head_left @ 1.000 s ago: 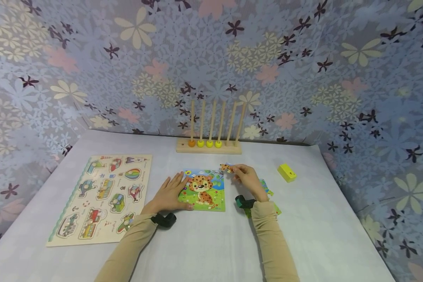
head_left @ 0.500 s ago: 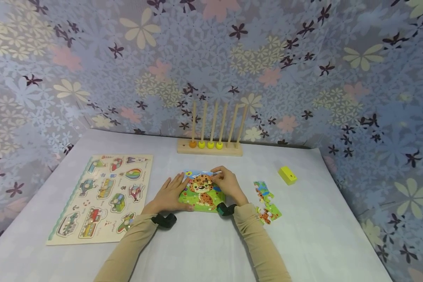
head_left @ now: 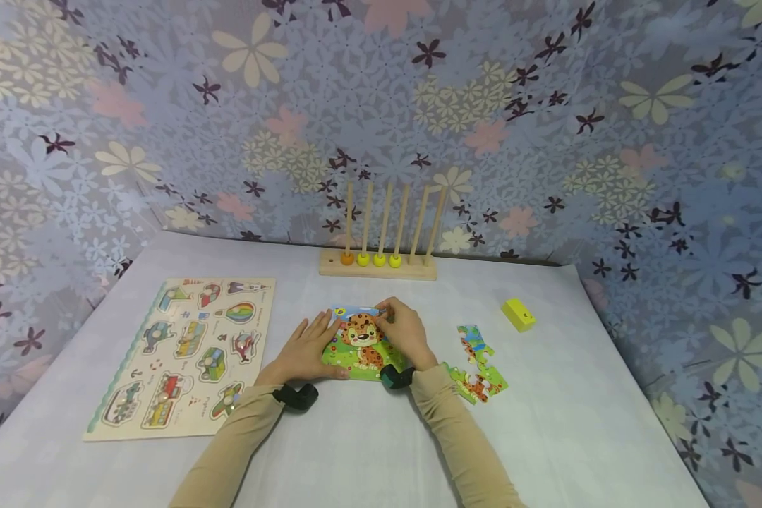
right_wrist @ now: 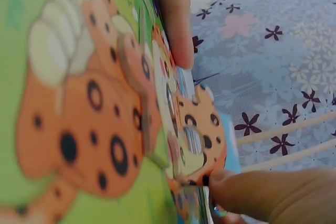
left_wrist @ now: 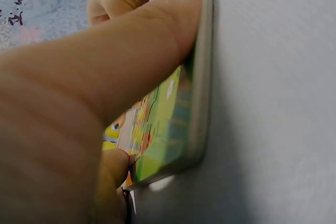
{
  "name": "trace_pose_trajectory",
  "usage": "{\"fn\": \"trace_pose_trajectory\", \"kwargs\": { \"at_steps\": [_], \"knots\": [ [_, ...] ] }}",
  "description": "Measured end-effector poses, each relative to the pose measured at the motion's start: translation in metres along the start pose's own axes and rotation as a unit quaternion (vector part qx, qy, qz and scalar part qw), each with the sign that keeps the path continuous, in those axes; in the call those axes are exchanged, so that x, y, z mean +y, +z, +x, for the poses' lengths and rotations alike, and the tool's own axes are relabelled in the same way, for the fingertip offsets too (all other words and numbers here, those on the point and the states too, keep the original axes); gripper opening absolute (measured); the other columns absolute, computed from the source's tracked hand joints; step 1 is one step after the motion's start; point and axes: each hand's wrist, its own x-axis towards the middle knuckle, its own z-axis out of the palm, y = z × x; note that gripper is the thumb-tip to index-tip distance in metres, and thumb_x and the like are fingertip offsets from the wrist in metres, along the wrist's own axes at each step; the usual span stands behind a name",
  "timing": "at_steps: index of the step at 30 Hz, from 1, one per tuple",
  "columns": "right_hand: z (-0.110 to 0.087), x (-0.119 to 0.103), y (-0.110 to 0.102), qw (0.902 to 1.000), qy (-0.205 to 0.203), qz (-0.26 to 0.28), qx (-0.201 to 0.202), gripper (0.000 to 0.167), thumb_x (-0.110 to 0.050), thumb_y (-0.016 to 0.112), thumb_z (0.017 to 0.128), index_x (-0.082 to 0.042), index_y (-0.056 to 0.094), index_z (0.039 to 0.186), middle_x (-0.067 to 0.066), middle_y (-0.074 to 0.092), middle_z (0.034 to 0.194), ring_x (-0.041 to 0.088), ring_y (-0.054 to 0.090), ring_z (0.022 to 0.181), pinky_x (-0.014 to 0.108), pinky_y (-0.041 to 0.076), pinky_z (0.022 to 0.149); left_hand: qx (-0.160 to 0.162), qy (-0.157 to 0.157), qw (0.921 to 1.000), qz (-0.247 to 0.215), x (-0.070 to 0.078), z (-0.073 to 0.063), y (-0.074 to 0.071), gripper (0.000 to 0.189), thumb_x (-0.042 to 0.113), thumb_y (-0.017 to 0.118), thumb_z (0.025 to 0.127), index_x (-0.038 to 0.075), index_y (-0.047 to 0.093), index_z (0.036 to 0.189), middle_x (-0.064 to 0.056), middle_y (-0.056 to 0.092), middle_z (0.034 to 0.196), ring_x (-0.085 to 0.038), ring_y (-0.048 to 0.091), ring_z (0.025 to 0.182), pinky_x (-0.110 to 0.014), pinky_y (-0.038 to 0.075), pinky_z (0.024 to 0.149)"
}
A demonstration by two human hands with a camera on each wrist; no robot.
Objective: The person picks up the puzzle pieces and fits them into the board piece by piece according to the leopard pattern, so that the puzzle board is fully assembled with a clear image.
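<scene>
A jigsaw board (head_left: 339, 358) with a cartoon leopard picture lies on the table in front of me. My left hand (head_left: 301, 351) rests on its left side, fingers spread and thumb along the near edge. In the left wrist view the thumb (left_wrist: 163, 30) presses on the board's rim. My right hand (head_left: 408, 333) pinches a spotted orange puzzle piece (right_wrist: 202, 124) over the upper right of the picture. In the right wrist view that piece is tilted up from the board, and its lower edge meets the thumb. Other pieces (right_wrist: 142, 87) lie in the picture, some standing slightly proud.
Loose puzzle pieces (head_left: 482, 384) lie to the right of the board. A yellow block (head_left: 518, 315) sits farther right. At the back stands a wooden peg rack (head_left: 419, 270) with an orange bead and several yellow ones. A large vehicle puzzle board (head_left: 187, 381) occupies the left.
My right hand has carried the spotted piece leftward from beside the board to over its upper right part. The loose pieces on the right have come into fuller view. The left hand stays put.
</scene>
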Motion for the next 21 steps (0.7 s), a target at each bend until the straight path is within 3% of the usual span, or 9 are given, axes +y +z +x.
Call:
{"fn": "trace_pose_trajectory", "kwargs": {
  "at_steps": [5, 14, 17, 21],
  "knots": [
    [0.0, -0.002, 0.003, 0.9984, 0.01, -0.053, 0.015, 0.021, -0.027, 0.068, 0.091, -0.012, 0.069, 0.105, 0.008, 0.063, 0.098, 0.019, 0.06, 0.078, 0.032, 0.048, 0.063, -0.004, 0.002, 1.0, 0.002, 0.0, 0.001, -0.001, 0.107, 0.053, 0.072, 0.079, 0.004, 0.016, 0.155, -0.019, 0.004, 0.163, -0.036, 0.005, 0.152, -0.054, 0.003, 0.123],
    [0.002, 0.0, 0.006, 0.9974, 0.004, -0.067, 0.025, 0.023, -0.031, 0.07, 0.089, -0.016, 0.069, 0.107, 0.006, 0.063, 0.097, 0.018, 0.058, 0.076, 0.032, 0.046, 0.06, -0.001, 0.005, 1.0, -0.001, 0.001, 0.001, -0.004, 0.107, 0.054, 0.072, 0.079, 0.004, 0.016, 0.155, -0.02, 0.005, 0.163, -0.036, 0.006, 0.152, -0.055, 0.004, 0.123],
    [0.002, 0.004, 0.004, 0.9992, 0.005, -0.037, 0.016, 0.027, -0.032, 0.069, 0.09, -0.015, 0.067, 0.111, 0.007, 0.064, 0.1, 0.02, 0.06, 0.082, 0.033, 0.049, 0.065, -0.001, 0.007, 1.0, -0.004, 0.001, 0.0, -0.003, 0.107, 0.054, 0.072, 0.079, 0.003, 0.016, 0.155, -0.021, 0.005, 0.162, -0.037, 0.006, 0.151, -0.056, 0.004, 0.123],
    [0.001, 0.014, -0.005, 0.9977, 0.016, 0.065, -0.008, 0.03, -0.025, 0.066, 0.093, -0.011, 0.064, 0.119, 0.011, 0.064, 0.107, 0.023, 0.06, 0.086, 0.032, 0.049, 0.068, -0.005, 0.003, 1.0, -0.005, 0.001, -0.001, -0.001, 0.108, 0.054, 0.072, 0.078, 0.004, 0.015, 0.155, -0.02, 0.004, 0.163, -0.036, 0.005, 0.151, -0.055, 0.003, 0.123]
  ]
}}
